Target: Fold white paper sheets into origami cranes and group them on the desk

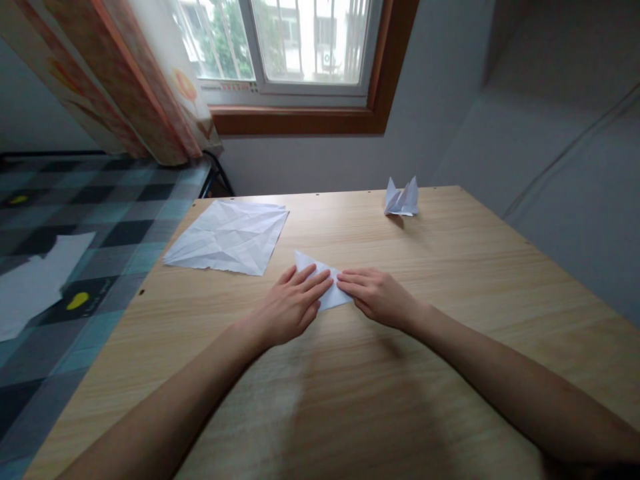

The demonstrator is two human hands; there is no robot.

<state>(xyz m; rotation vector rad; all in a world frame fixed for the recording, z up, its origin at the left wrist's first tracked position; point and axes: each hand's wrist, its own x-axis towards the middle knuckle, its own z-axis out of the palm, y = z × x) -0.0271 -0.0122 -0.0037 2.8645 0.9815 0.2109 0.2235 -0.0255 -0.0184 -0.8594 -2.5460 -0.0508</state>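
Note:
A small folded piece of white paper (326, 298), roughly triangular, lies flat on the wooden table (360, 400). My left hand (299, 300) rests on its left side, fingers stretched out and pressing it down. From the right, my right hand (376, 293) touches the paper's right part with extended fingertips. The fingertips of both hands almost meet over the paper. Part of the paper is hidden beneath my hands.
Creased white sheets (230, 237) lie at the table's back left. A folded white paper figure (401, 199) with two points stands at the back right. Left of the table, more white paper (45, 283) lies on a checked bed cover (120, 233). A window (300, 47) is behind.

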